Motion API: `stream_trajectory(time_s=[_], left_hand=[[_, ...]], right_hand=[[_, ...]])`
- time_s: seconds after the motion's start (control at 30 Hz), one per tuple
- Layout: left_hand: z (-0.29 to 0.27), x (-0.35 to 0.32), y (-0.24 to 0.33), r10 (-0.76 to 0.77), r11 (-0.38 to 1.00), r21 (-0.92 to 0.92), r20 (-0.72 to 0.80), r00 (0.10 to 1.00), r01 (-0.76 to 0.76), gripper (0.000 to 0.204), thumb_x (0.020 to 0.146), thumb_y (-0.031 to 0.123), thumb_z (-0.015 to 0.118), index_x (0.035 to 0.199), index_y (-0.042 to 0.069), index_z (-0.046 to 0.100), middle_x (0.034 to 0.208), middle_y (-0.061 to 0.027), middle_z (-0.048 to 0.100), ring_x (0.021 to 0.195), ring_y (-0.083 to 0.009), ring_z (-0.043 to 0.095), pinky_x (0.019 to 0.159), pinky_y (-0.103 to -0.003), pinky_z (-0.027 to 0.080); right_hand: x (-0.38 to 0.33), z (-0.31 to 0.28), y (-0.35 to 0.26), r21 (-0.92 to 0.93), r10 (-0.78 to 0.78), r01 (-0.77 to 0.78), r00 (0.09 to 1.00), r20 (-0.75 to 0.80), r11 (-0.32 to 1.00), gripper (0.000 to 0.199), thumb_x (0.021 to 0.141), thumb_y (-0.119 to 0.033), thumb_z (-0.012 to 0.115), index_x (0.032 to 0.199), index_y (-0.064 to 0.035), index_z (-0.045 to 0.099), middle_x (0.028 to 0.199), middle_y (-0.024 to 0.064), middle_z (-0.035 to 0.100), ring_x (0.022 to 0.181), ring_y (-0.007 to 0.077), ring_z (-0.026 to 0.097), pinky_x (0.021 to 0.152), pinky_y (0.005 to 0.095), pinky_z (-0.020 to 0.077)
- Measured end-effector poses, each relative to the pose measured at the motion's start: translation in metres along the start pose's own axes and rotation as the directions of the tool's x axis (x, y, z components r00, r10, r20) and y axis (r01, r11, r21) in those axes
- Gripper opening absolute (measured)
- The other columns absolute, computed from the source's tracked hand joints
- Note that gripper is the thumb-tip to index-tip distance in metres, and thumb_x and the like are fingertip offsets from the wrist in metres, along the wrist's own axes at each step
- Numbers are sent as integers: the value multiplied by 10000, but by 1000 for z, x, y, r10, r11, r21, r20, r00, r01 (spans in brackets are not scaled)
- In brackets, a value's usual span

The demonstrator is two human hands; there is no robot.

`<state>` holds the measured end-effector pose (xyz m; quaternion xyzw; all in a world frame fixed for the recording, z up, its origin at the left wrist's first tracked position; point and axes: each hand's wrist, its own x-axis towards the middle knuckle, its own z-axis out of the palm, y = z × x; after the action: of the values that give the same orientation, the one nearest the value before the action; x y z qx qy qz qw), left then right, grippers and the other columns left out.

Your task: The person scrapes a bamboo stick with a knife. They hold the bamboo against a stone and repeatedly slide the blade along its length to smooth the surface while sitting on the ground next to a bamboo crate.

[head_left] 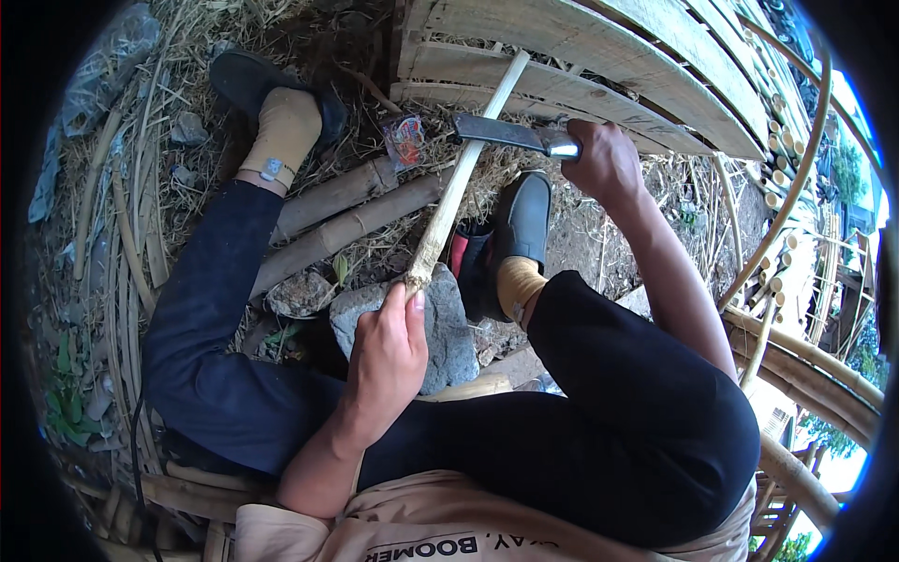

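My left hand (386,354) is closed round the near end of a long, pale bamboo strip (465,169), which slants up and away to the right. The strip's far end reaches the wooden slats at the top. In my right hand (607,161) is the handle of a machete (503,134) with a dark, broad blade and a shiny metal collar. The blade lies across the strip at about its upper middle, seemingly touching it. Just below my left hand's grip sits a grey stone block (444,330), partly covered by the hand.
Slatted wooden boards (581,84) stand at the top. Bamboo poles (337,229) lie on straw-strewn ground between my feet, near a crumpled wrapper (405,140). My dark shoes (524,215) flank them. Stacked bamboo (785,178) and a bamboo frame (815,375) stand at the right.
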<state>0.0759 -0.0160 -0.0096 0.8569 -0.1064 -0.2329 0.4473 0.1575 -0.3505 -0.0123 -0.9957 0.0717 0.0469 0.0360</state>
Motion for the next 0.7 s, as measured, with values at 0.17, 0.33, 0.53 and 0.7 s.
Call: stream_trajectory(time_s=[0.17, 0.33, 0.53, 0.7], left_hand=[[3, -4, -8, 108, 989, 110, -92, 990, -97, 203, 1041, 169, 520, 1038, -21, 590, 681, -238, 624, 645, -463, 622, 595, -546, 466], [2, -1, -1, 31, 999, 38, -102, 994, -27, 204, 1042, 162, 516, 1037, -26, 593, 648, -259, 611, 644, -469, 633, 564, -539, 482], [-1, 2, 9, -136, 990, -42, 30, 990, 138, 217, 1047, 198, 510, 1013, -1, 589, 757, -264, 624, 725, -479, 596, 687, -560, 453], [-3, 4, 1, -3, 1000, -2, -27, 1000, 3, 172, 1039, 143, 507, 1012, -10, 580, 636, -256, 603, 636, -451, 641, 538, -524, 468]], right_hand=[[-2, -2, -4, -29, -30, 29, 999, -31, 999, 205, 698, -131, 694, 895, -82, 722, 756, 193, 703, 739, 404, 698, 717, 477, 569], [-24, 9, -18, 45, -67, 68, 998, -13, 997, 187, 760, -207, 730, 865, -54, 705, 714, 180, 696, 701, 384, 703, 681, 476, 572], [-34, 1, -21, -7, -159, 160, 987, 33, 987, 188, 734, -192, 706, 876, -69, 703, 653, 154, 673, 627, 359, 694, 617, 458, 566], [-36, 0, -46, 74, -165, 156, 975, 151, 985, 182, 708, -173, 697, 861, -73, 696, 681, 170, 676, 675, 363, 697, 654, 473, 560]])
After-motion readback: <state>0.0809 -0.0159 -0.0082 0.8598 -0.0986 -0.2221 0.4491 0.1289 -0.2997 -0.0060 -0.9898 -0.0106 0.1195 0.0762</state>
